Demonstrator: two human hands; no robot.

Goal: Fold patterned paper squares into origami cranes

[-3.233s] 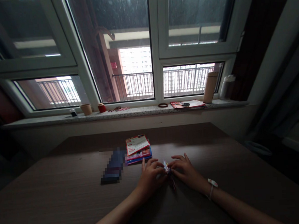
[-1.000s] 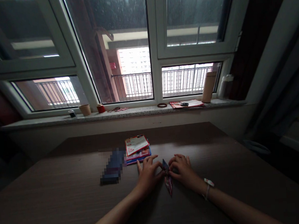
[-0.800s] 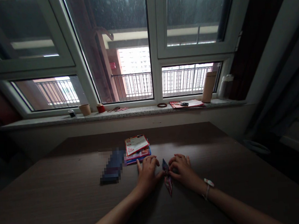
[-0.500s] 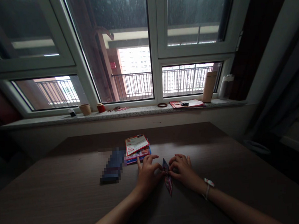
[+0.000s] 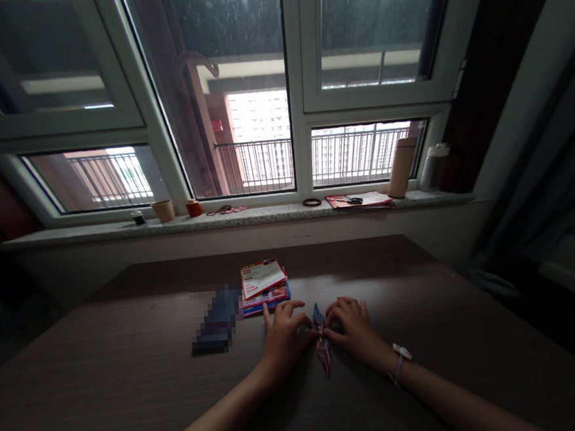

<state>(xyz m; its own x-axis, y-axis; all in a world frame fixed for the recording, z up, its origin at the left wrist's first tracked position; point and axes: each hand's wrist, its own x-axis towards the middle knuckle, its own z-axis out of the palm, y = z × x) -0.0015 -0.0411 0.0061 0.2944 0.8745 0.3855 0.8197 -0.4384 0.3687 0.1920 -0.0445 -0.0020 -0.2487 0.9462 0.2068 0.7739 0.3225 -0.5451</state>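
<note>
Two hands (image 5: 285,337) hold slim, double-pointed folded paper (image 5: 323,352); brown wood-grain table (image 5: 131,377).

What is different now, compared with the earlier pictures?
The folded paper now shows more of its reddish near end; its far end looks bluish instead of bright white. The left hand lowered its index finger, raised a moment ago, back to the paper. The booklets and tan bottle stay put.

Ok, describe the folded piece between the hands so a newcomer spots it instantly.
On the brown table, find the left hand and right hand. Between them sits a slim folded piece, pointed at both ends, unlike the flat stack of papers beyond.
</note>
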